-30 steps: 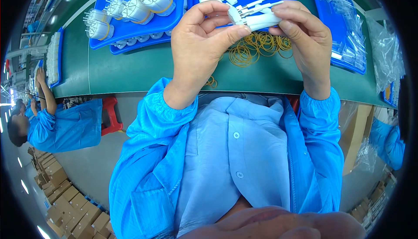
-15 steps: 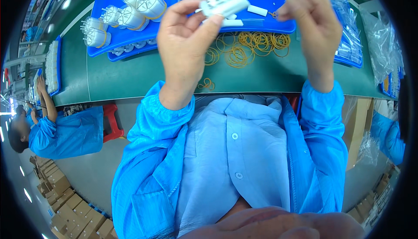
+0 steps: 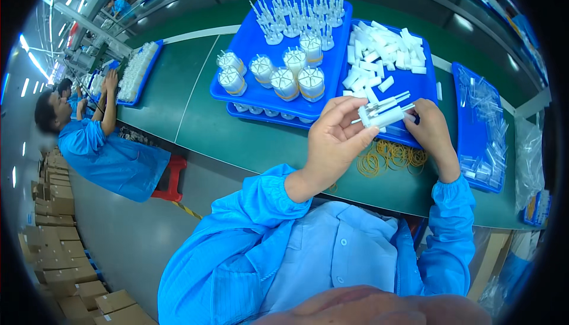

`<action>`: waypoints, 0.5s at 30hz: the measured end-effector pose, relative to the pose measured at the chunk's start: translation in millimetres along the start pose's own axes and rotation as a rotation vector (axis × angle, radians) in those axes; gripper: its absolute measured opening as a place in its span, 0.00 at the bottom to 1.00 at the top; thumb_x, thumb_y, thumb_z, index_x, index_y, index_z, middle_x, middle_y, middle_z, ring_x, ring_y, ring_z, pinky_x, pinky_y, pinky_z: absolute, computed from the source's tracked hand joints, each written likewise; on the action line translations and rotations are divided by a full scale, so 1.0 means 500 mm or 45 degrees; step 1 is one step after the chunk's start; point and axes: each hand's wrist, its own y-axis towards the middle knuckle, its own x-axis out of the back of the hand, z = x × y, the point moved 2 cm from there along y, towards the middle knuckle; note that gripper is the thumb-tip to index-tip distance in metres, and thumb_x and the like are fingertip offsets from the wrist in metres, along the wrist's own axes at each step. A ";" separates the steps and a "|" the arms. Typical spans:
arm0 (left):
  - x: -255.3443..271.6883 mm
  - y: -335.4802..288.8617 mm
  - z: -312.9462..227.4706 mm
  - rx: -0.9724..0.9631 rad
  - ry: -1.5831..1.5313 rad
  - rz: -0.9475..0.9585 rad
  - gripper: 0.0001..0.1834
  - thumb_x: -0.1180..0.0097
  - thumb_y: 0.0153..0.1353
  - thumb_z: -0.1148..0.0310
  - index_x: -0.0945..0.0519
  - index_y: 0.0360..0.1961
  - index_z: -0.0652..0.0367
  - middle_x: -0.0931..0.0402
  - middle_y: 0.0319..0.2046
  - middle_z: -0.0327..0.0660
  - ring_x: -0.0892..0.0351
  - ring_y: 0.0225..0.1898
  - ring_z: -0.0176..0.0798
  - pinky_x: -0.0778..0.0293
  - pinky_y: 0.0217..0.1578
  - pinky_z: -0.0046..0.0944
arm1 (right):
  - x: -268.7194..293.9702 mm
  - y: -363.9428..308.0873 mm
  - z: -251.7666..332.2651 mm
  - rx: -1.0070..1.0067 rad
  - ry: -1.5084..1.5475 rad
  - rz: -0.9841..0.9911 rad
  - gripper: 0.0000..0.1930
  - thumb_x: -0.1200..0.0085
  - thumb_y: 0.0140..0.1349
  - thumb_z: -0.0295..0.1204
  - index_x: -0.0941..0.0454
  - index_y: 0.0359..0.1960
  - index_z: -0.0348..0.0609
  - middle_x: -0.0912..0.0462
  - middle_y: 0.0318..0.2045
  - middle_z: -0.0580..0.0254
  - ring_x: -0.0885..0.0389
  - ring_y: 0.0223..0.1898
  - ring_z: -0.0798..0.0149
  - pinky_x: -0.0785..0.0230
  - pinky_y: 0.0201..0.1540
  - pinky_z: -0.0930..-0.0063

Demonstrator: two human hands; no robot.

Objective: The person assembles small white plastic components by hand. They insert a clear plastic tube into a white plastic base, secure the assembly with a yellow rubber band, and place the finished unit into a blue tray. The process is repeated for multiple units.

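Observation:
My left hand (image 3: 336,142) grips a white plastic part (image 3: 388,117) with several thin rods and white blocks around it, its rods pointing right. Close against the rod ends, my right hand (image 3: 432,134) has its fingers curled together; whatever is between them is hidden. Under the hands, a blue tray (image 3: 416,88) holds loose white blocks (image 3: 388,49). Yellow rubber bands (image 3: 385,156) lie on the green table along that tray's near edge.
Left of the hands, another blue tray (image 3: 244,43) carries banded white cylinders (image 3: 285,82) and upright pronged parts (image 3: 296,17). At the right, a blue tray (image 3: 468,117) contains clear tubes. A co-worker (image 3: 109,153) sits at the left by a red stool (image 3: 172,178).
The view has swung, showing more of the table and trays. My right hand has come from apart, near a rubber band, to the rod ends. My left hand still holds the part.

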 end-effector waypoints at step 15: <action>-0.012 0.000 0.038 -0.011 0.322 -0.060 0.24 0.37 0.49 0.87 0.25 0.50 0.65 0.33 0.48 0.42 0.25 0.51 0.39 0.21 0.50 0.37 | 0.067 -0.016 -0.016 -0.421 1.263 -0.332 0.13 0.39 0.58 0.27 0.22 0.43 0.36 0.19 0.29 0.60 0.21 0.24 0.73 0.34 0.21 0.85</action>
